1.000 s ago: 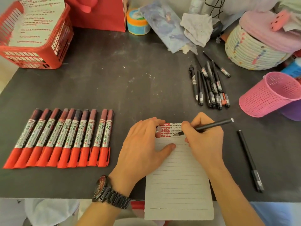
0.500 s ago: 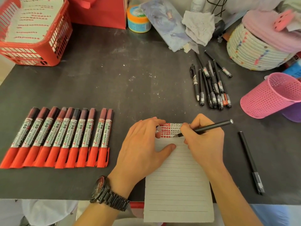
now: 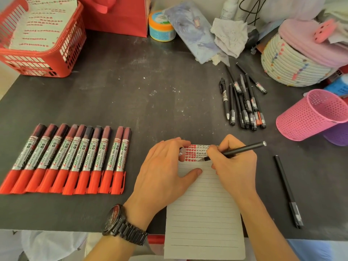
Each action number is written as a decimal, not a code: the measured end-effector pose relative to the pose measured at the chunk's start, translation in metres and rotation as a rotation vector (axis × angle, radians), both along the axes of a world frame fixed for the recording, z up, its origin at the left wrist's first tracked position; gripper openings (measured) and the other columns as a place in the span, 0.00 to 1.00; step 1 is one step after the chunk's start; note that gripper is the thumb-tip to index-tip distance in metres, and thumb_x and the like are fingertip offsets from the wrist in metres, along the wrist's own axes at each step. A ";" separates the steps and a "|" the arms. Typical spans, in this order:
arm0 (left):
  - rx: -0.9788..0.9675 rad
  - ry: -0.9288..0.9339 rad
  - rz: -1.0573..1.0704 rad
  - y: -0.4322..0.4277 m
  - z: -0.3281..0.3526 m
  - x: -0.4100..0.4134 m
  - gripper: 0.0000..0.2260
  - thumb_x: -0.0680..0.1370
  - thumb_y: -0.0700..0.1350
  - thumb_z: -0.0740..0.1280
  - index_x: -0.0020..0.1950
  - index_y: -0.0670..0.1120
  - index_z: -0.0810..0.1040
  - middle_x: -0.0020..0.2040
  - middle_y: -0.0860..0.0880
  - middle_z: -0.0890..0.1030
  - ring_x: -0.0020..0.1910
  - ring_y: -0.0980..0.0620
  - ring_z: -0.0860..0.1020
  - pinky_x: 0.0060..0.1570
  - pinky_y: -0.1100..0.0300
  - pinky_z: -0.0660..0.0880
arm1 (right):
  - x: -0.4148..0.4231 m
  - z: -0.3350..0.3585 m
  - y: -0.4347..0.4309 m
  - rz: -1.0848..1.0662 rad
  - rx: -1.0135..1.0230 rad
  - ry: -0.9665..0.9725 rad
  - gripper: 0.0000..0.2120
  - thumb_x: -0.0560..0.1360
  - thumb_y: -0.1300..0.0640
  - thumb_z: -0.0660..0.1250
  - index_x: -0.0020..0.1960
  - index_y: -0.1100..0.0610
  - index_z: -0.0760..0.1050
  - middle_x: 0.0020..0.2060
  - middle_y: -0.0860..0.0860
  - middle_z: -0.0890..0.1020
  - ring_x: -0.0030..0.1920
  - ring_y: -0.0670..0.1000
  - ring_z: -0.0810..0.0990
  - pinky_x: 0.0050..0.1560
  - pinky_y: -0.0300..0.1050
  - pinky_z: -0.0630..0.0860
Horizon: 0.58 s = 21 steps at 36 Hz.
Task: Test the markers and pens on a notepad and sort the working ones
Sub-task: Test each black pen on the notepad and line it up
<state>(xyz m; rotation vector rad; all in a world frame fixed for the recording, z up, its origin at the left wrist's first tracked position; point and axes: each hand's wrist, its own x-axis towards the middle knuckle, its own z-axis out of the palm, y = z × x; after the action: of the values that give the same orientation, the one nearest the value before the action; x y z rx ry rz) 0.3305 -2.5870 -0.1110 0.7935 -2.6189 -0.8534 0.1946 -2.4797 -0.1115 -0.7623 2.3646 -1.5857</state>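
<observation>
Notepad (image 3: 205, 213) under flat left hand (image 3: 162, 172), right hand (image 3: 235, 164) pinching black pen (image 3: 241, 150), red markers (image 3: 75, 157) leftward, loose pens (image 3: 243, 106) beyond, tipped pink cup (image 3: 305, 121) rightward, red basket (image 3: 47, 51) holding paper (image 3: 43, 25).

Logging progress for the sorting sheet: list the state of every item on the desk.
Red markers, capped, in a row.
Notepad, flat, top lines marked, under left hand.
Black pen, gripped by right hand, tip on paper.
Pen pile, lying loose.
Single pen, lying alone.
Pink cup, tipped over.
Red basket, upright, holding paper.
</observation>
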 end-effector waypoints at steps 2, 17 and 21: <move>-0.003 -0.006 0.004 0.000 0.000 0.000 0.24 0.71 0.64 0.72 0.62 0.58 0.69 0.65 0.59 0.75 0.65 0.60 0.70 0.66 0.65 0.55 | 0.000 0.000 0.000 -0.001 0.005 0.002 0.13 0.72 0.62 0.71 0.33 0.55 0.71 0.24 0.54 0.77 0.24 0.50 0.74 0.26 0.41 0.72; -0.001 -0.017 0.010 0.000 0.002 0.000 0.26 0.71 0.64 0.72 0.65 0.58 0.70 0.66 0.60 0.74 0.65 0.60 0.70 0.66 0.68 0.52 | -0.002 -0.001 0.001 0.003 0.012 0.036 0.13 0.72 0.63 0.71 0.33 0.55 0.70 0.24 0.56 0.76 0.27 0.58 0.74 0.27 0.49 0.72; -0.005 -0.009 0.016 0.000 0.000 -0.001 0.26 0.70 0.64 0.72 0.65 0.59 0.70 0.66 0.60 0.75 0.64 0.61 0.69 0.66 0.66 0.54 | -0.002 0.000 0.001 0.004 0.008 0.030 0.13 0.72 0.64 0.71 0.32 0.56 0.70 0.24 0.56 0.75 0.28 0.60 0.74 0.28 0.52 0.72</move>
<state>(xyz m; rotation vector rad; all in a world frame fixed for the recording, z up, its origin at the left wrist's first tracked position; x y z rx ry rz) 0.3299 -2.5867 -0.1114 0.8182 -2.6179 -0.8404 0.1931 -2.4792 -0.1120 -0.7948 2.3873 -1.5731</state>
